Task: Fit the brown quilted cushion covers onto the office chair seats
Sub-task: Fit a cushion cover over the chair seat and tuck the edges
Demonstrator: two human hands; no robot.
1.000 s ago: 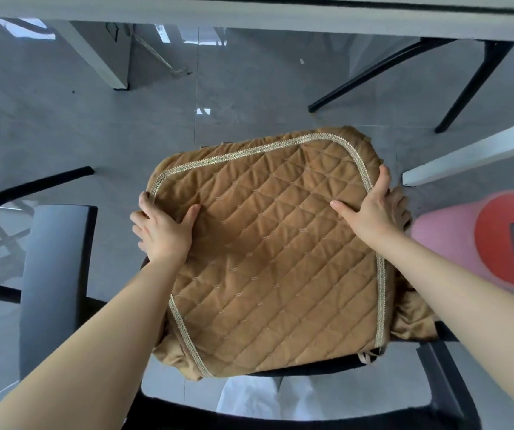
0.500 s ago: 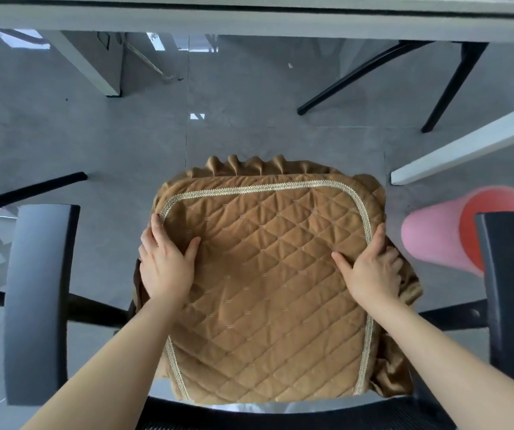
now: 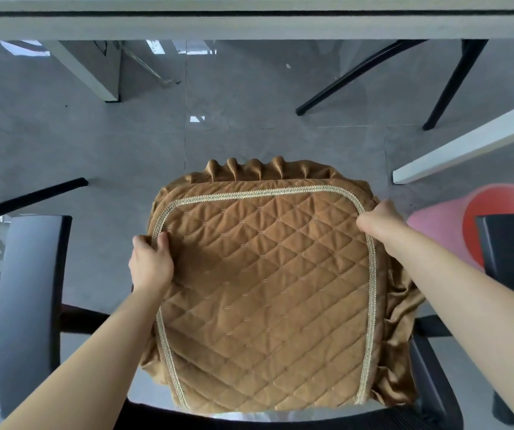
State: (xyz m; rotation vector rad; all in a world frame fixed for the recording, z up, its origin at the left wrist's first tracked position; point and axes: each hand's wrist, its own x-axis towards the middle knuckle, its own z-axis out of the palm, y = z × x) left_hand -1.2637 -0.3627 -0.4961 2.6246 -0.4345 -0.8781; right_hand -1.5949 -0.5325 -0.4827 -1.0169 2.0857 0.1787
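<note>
Two black armrests flank one seat: the left armrest (image 3: 31,302) stands at far left; the left hand (image 3: 151,261) pinches the one brown quilted cushion cover (image 3: 265,290) at its left trim, fingers closed on fabric; the cover lies over the seat, centre; the right hand (image 3: 379,220) grips its far right corner, fist closed; one pink cylinder (image 3: 441,231) lies partly behind the right armrest (image 3: 513,256).

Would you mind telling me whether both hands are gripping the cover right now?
Yes, the left hand pinches the brown quilted cover at its left edge while the right hand grips its far right corner.
</note>
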